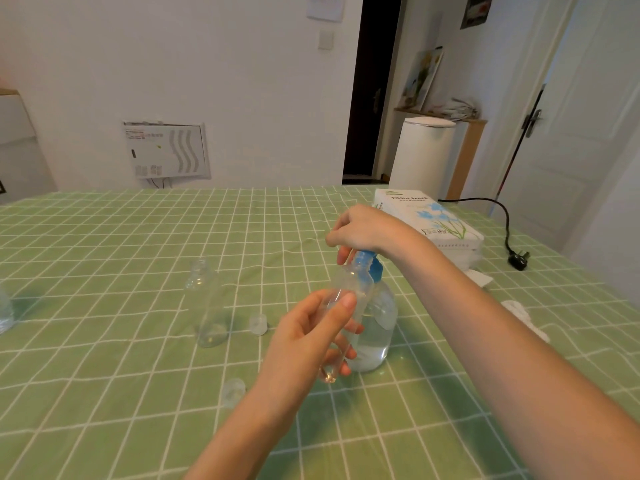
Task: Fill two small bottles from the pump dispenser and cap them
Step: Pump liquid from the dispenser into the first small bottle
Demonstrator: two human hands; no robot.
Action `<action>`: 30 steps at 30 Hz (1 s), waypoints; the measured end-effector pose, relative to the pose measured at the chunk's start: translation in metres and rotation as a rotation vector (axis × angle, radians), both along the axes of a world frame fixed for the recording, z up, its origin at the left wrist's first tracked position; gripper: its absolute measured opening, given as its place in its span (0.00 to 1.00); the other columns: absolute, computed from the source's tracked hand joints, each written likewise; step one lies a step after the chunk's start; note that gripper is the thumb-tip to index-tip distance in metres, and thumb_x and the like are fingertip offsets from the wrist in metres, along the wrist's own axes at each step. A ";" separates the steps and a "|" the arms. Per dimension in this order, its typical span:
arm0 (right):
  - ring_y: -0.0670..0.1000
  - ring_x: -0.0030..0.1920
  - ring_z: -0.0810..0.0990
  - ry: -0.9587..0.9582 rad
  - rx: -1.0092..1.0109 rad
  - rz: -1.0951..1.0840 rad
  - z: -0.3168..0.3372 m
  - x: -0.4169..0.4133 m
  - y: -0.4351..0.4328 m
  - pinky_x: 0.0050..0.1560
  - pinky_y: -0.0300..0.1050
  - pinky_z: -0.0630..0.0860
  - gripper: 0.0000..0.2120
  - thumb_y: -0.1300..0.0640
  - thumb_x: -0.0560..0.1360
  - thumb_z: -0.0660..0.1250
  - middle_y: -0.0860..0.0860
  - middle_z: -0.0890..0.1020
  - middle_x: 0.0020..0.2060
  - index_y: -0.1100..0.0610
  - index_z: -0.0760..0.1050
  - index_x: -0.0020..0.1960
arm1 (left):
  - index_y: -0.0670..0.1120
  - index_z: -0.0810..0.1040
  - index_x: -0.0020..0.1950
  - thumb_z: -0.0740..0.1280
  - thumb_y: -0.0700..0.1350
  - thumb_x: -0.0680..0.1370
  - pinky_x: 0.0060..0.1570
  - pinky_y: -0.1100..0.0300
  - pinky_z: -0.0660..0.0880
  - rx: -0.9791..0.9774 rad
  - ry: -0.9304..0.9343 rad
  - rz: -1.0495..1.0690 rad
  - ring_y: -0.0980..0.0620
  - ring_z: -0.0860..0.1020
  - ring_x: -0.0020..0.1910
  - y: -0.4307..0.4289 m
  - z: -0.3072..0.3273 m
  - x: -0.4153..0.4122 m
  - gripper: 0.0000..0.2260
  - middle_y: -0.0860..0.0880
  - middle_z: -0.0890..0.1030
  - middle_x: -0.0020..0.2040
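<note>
My left hand [308,337] grips a small clear bottle [349,292], tilted with its mouth up against the blue pump head [369,263] of the clear dispenser [375,327]. My right hand [360,230] rests on top of the pump head, fingers curled over it. The dispenser stands on the green checked tablecloth [138,393] and is about half full of clear liquid. A second small clear bottle [207,303] stands upright and uncapped to the left. Two clear caps lie on the cloth, one [258,323] near that bottle and one [233,391] closer to me.
A white tissue box [429,223] sits at the back right, with crumpled tissues [519,313] and a black plug and cord [517,259] beside it. Part of another clear container [5,310] shows at the left edge.
</note>
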State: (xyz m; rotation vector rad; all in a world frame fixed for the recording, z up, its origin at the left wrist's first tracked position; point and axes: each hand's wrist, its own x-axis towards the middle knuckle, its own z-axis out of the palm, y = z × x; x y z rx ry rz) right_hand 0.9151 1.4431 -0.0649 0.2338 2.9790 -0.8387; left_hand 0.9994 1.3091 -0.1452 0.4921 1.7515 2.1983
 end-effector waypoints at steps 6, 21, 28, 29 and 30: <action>0.55 0.46 0.81 0.016 0.004 0.001 -0.005 -0.001 -0.001 0.57 0.53 0.75 0.20 0.52 0.76 0.65 0.61 0.82 0.53 0.65 0.75 0.61 | 0.47 0.80 0.51 0.67 0.55 0.65 0.24 0.66 0.70 0.009 -0.026 0.007 0.56 0.74 0.24 -0.001 -0.001 0.002 0.19 0.49 0.80 0.35; 0.50 0.37 0.81 0.143 0.009 0.073 0.019 0.000 0.004 0.42 0.43 0.75 0.24 0.43 0.80 0.54 0.53 0.84 0.36 0.61 0.78 0.54 | 0.49 0.79 0.54 0.67 0.57 0.65 0.27 0.66 0.72 0.023 0.005 -0.002 0.56 0.75 0.28 0.001 0.005 0.001 0.21 0.52 0.81 0.35; 0.60 0.51 0.81 0.030 0.007 0.048 0.011 0.000 -0.005 0.56 0.52 0.76 0.30 0.42 0.81 0.48 0.60 0.83 0.47 0.65 0.75 0.58 | 0.49 0.79 0.54 0.67 0.57 0.65 0.26 0.66 0.72 0.029 0.001 -0.004 0.56 0.75 0.27 0.002 0.005 0.001 0.21 0.52 0.81 0.34; 0.60 0.52 0.81 0.015 -0.001 0.040 0.010 0.000 -0.005 0.57 0.53 0.76 0.30 0.41 0.81 0.47 0.60 0.83 0.48 0.64 0.75 0.58 | 0.48 0.79 0.54 0.67 0.57 0.65 0.26 0.66 0.72 0.029 0.002 -0.004 0.56 0.75 0.27 0.002 0.005 0.001 0.21 0.52 0.81 0.34; 0.60 0.52 0.80 0.003 -0.003 0.033 0.009 -0.001 -0.005 0.57 0.53 0.75 0.30 0.41 0.81 0.47 0.60 0.83 0.49 0.64 0.75 0.58 | 0.48 0.79 0.54 0.67 0.57 0.65 0.26 0.66 0.72 0.027 0.003 -0.003 0.56 0.75 0.27 0.002 0.005 0.000 0.21 0.52 0.81 0.34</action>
